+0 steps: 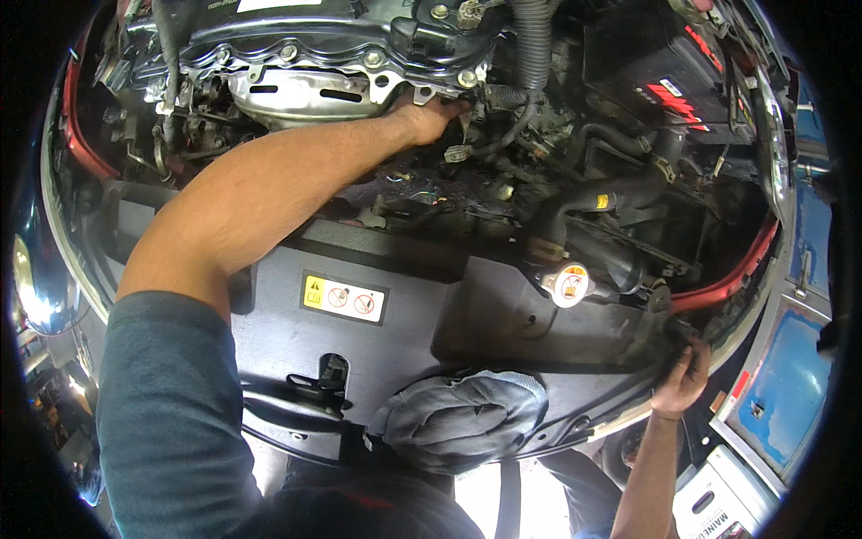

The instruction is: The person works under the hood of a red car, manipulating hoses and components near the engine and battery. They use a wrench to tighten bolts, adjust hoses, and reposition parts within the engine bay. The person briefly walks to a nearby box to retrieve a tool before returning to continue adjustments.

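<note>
My left hand (429,122) reaches in at the end of the silver heat shield (301,97), below the edge of the black engine cover (332,40). One finger stretches toward a dark hose and wiring; the other fingers are partly hidden behind metal brackets. I see nothing held in it. Close by hangs a pale wiring connector (458,154). At the front right corner of the engine bay, my right hand (684,382) rests against the dark front trim, its fingers extended. Whatever lies beneath those fingertips is too dark to make out.
A folded grey cloth (462,420) lies on the front edge of the black radiator cover (386,260). The radiator cap (566,283) and a thick black hose (584,202) sit right of centre. A battery (664,72) stands at back right; a blue cabinet (781,386) is beyond the car.
</note>
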`<state>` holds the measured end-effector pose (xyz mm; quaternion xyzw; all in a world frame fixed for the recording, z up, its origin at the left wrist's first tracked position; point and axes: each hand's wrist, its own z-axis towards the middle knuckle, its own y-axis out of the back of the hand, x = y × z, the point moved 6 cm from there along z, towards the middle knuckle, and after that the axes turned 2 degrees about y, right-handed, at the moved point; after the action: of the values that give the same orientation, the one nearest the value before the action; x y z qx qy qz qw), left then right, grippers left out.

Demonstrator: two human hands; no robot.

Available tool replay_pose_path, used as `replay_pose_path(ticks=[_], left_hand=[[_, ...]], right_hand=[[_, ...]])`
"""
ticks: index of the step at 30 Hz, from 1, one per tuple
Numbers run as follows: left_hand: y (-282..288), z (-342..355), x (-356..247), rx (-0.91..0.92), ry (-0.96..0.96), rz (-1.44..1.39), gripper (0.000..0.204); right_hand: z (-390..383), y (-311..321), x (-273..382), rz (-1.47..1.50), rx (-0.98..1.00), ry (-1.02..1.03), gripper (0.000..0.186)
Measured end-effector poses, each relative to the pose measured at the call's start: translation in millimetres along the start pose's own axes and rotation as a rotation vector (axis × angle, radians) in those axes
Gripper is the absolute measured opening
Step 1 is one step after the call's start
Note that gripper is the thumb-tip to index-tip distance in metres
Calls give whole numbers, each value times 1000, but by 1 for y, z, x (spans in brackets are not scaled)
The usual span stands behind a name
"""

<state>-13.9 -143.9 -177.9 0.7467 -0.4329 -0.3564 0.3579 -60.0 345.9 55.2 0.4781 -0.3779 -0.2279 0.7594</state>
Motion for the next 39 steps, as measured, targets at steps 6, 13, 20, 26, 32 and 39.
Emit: replay_pose_path(ticks=[6,13,20,26,32,39], left_hand=[[1,-5,8,-92,-6,-206,56],[-5,10,15,-266,-87,-141,43],[-39,49,43,-446,-158,-110,53],[-39,49,46,-380,-100,-286,62],[8,-30,4,-119,-125,-375,61],[41,-96,7,120,-15,-367,70]], right_hand=[[2,1,8,-37,-5,50,26],[1,1,6,-8,-3,32,25],[-1,1,3,-23,-1,-3,24],[-1,1,6,-41,-2,-3,23],[-1,1,7,-23,-39,-1,22],[-4,4,4,-16,-54,-47,18]])
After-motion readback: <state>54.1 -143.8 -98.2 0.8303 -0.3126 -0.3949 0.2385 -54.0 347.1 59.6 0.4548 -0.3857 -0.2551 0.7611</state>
